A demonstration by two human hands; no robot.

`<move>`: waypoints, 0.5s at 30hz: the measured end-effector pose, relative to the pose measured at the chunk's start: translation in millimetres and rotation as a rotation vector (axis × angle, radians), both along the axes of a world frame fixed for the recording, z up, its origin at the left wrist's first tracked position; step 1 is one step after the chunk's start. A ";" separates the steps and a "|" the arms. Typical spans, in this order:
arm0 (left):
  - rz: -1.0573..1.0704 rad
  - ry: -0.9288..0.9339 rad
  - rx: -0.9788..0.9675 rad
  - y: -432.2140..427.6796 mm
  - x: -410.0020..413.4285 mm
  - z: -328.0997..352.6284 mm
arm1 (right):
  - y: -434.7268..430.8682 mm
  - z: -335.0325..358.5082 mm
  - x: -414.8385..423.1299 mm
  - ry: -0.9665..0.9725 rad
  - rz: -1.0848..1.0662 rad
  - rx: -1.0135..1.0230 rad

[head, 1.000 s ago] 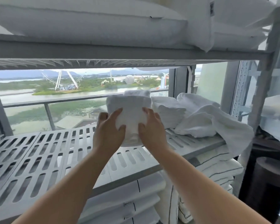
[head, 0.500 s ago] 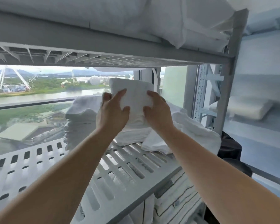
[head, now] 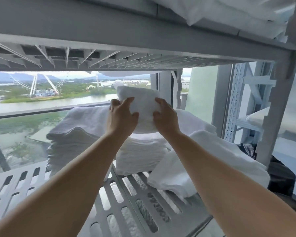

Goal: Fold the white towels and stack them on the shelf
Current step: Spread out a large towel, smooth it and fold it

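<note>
Head cam: left hand [head: 121,115] & right hand [head: 166,117] grip a folded white towel [head: 142,103] by its sides, directly over a towel stack [head: 140,154] on the slatted shelf [head: 123,202]. Taller stack [head: 72,142] sits left of the hands, loose towel [head: 203,159] to the right.

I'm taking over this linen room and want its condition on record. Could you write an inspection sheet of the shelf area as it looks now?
Surface: grey slatted shelf; white linen shows through its slots.
Job's things: folded towel over the middle stack, contact unclear; second stack to its left; loose unfolded towels heaped at right.
Clutter: dark object beyond the right post, unidentifiable.
Grippers: left hand and right hand grip the folded towel from either side.
Cables: nothing seen.
Surroundings: upper shelf carrying white bedding; window behind, river view.
</note>
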State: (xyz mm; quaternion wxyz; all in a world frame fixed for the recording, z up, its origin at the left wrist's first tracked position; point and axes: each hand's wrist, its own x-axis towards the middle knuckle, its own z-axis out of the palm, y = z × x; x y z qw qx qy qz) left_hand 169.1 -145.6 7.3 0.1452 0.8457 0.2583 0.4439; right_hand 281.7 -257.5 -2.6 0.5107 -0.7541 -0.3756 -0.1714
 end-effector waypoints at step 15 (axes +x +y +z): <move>0.438 0.662 0.019 -6.4 25.7 -11.1 | 25.2 -41.1 70.4 0.045 0.226 -0.213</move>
